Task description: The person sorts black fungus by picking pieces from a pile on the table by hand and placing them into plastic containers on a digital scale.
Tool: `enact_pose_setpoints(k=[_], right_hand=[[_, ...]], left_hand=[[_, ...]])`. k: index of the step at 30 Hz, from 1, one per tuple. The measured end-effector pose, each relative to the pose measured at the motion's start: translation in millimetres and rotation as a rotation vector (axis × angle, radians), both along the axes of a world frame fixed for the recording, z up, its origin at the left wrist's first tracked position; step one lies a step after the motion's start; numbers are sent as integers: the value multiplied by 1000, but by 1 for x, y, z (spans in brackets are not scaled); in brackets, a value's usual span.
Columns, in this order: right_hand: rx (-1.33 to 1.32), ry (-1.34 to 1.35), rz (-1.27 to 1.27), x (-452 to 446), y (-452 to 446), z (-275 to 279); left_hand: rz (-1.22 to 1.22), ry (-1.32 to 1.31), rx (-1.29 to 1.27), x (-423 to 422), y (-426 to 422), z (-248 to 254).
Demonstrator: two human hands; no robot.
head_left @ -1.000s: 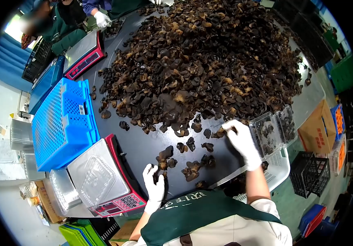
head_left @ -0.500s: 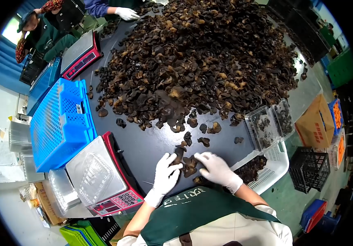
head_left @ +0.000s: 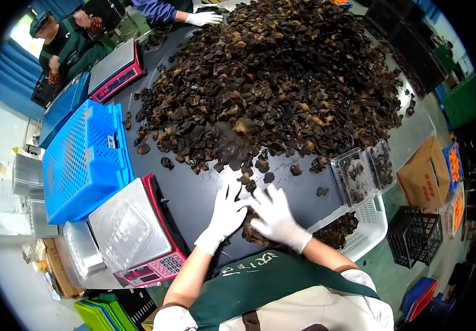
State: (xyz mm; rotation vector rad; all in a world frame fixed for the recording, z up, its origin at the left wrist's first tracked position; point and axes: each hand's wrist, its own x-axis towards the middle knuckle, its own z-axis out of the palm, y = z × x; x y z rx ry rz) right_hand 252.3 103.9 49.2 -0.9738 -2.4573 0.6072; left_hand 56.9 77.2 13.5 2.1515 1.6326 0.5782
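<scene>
A large heap of dark brown wood ear mushrooms [head_left: 282,88] covers the back of the grey table. At the near side, my gloved left hand [head_left: 228,211] lies with fingers apart, its fingertips close to a few loose pieces. Beside it my gloved right hand [head_left: 275,216] has spread fingers over a small cluster of mushrooms [head_left: 257,237], partly hidden beneath the palm. The two hands nearly touch at the thumbs. An open clear plastic box [head_left: 354,175] with some mushroom bits stands to the right, by a white basket [head_left: 379,223] that holds more dark pieces.
On the left are a red-framed scale [head_left: 133,231] with a clear lid on it, a blue crate [head_left: 80,165] and a second scale [head_left: 114,71]. A co-worker's gloved hand [head_left: 204,19] rests near the heap. Another person stands at upper left. A cardboard box [head_left: 424,174] is at right.
My right hand has come from near the clear box to beside my left hand. Both hands have since moved forward over the loose pieces. The co-worker's gloved hand has shifted right.
</scene>
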Motion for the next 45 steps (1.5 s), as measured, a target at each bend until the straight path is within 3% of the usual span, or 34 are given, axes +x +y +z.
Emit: enact_pose_setpoints(k=[4, 7, 9, 12, 15, 19, 22, 24, 25, 26, 29, 32, 33, 35, 37, 43, 45], right_hand=[[56, -37, 97, 3, -33, 4], [-82, 102, 111, 12, -16, 6], [-83, 298, -222, 16, 8, 13], [-135, 111, -354, 30, 35, -6], [-106, -43, -254, 25, 39, -18], [-112, -4, -218, 28, 41, -33], [-145, -191, -228, 40, 44, -13], [-239, -167, -164, 62, 46, 13], [-330, -355, -24, 76, 50, 29], [-602, -459, -5, 87, 48, 46], [-476, -873, 20, 103, 25, 70], [-372, -557, 6, 100, -4, 51], [-439, -484, 3, 89, -13, 48], [-645, -525, 37, 65, -27, 41], [-840, -476, 39, 41, -35, 37], [-631, 169, -28, 1, -51, -5], [-592, 223, -34, 0, -37, 12]], left_hand=[[141, -177, -70, -11, -40, 24], [315, -309, -22, -23, -63, 25], [486, -392, -34, -29, -75, 21], [623, -417, -56, -36, -86, 13], [675, -461, -64, -35, -95, 5], [722, -491, -91, -29, -102, 4], [729, -492, -85, -29, -103, 8], [744, -527, -87, -32, -104, 5], [751, -566, -93, -34, -105, 3], [752, -563, -96, -35, -106, -1], [783, -717, -89, -39, -104, -9], [727, -561, -50, -37, -95, -3], [723, -559, -51, -34, -93, 0], [615, -213, -18, -25, -86, 7], [524, -68, -66, -14, -86, 3], [316, -598, -26, 16, -88, -2], [331, -525, 69, 11, -77, 3]])
